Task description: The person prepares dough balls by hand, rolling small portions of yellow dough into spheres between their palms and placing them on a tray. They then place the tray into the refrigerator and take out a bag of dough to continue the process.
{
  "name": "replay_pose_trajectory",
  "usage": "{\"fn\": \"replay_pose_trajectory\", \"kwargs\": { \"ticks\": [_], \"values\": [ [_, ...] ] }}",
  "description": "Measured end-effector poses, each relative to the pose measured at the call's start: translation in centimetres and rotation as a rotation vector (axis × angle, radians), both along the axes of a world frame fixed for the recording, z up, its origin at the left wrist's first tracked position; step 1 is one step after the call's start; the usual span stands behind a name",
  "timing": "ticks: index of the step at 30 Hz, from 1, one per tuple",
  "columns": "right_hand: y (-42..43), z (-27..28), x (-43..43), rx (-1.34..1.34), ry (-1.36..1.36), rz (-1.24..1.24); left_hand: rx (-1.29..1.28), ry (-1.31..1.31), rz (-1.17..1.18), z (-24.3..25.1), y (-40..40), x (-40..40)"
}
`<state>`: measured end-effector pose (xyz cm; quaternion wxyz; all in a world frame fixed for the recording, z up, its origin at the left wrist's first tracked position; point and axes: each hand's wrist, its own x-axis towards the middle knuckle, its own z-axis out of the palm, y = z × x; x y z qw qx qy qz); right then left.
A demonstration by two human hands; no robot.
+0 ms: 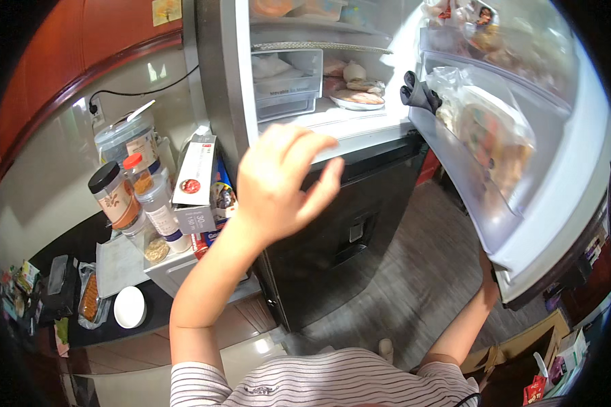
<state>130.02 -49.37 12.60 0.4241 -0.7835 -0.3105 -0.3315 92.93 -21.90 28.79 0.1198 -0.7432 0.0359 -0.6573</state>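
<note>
My left hand (285,183) is raised in front of the lit freezer compartment (331,122). Its thumb and fingers are apart, with nothing between them. Inside, a clear drawer unit (287,84) stands on the left, beside a plate of wrapped food (359,98) and a white bag (355,71). On the right, the refrigerator door (545,224) hangs wide open. My right hand (485,272) grips its lower edge, the fingers partly hidden by the door. In the door's shelf are a clear plastic bag of food (494,132) and a rolled black bag (417,92).
A dark lower door (336,244) is shut below. Left, a counter (94,333) holds jars (113,196), a cling-film box (196,173), a white bowl (130,307) and a packaged brown food tray (90,296). Cardboard boxes (524,341) stand at lower right on the wood-look floor (417,264).
</note>
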Motion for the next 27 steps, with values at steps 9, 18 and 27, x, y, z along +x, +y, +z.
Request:
{"fn": "replay_pose_trajectory", "kwargs": {
  "ticks": [9, 18, 27],
  "values": [
    [9.4, 7.8, -23.8, -0.271, 0.109, 1.312, -0.331, 0.45, -0.412, -2.3, -7.0, -5.2],
    [20.4, 7.0, -28.5, -0.59, 0.736, 1.81, -0.851, 0.149, -0.411, -8.5, -3.5, -13.0],
    [27.9, 7.3, -31.1, -0.926, 0.789, 1.924, -1.106, -0.05, -0.359, -13.1, -2.0, -17.8]
  ]
}}
